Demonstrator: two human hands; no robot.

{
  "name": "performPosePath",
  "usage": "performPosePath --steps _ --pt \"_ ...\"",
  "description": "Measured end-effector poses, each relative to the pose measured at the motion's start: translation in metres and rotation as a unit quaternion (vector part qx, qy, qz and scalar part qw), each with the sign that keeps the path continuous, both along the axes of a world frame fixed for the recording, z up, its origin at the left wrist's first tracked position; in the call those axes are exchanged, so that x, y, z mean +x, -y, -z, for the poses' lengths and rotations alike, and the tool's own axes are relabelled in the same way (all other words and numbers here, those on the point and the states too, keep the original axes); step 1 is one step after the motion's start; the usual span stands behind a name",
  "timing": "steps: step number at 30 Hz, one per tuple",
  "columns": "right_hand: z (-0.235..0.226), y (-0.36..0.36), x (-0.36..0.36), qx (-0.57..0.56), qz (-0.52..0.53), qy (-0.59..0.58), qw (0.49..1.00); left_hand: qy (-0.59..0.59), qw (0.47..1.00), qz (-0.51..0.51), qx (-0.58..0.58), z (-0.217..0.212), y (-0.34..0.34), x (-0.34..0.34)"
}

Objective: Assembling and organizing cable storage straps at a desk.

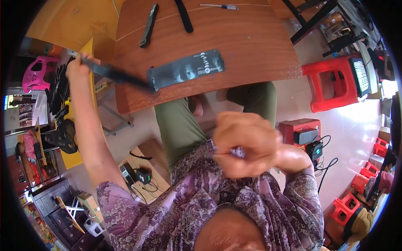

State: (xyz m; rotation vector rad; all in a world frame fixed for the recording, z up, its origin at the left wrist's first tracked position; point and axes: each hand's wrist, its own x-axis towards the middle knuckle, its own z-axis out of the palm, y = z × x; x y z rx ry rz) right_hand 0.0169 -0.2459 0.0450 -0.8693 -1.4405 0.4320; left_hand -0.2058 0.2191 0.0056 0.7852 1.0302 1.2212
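Note:
My left hand (78, 68) is stretched out past the table's left edge, its fingers closed on the end of a long black strap (119, 76). The strap is smeared by motion and slants down toward the table's front left edge, near a flat dark plastic pouch (184, 72) with white printing. My right hand (247, 144) is raised in front of my chest, blurred. Its fingers are curled in toward the thumb, leaving a small gap; whatever they may hold cannot be made out.
On the brown wooden table (251, 46) lie a dark strip (148, 27), another black strap (183, 16) and a screwdriver (220, 6). A red stool (331, 83) stands at right, a red box (298, 127) near my knee. A small black device (143, 175) sits at lower left.

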Motion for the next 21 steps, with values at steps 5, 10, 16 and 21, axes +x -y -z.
performPosePath --steps 5,10,16,21 --pt "-0.031 0.002 0.046 -0.099 0.219 0.082 0.967 0.033 0.995 -0.093 -0.016 -0.022 -0.042 -0.090" --pt "-0.014 -0.067 0.067 -0.189 0.222 -0.049 0.955 0.156 0.946 0.269 0.095 -0.074 0.042 -0.027" --pt "-0.020 -0.151 0.038 -0.112 0.105 0.031 0.988 0.119 0.963 0.214 0.111 -0.141 0.113 0.040" --pt "-0.023 -0.181 -0.001 -0.184 -0.011 0.007 0.983 0.117 0.957 0.219 0.149 -0.160 0.129 0.054"
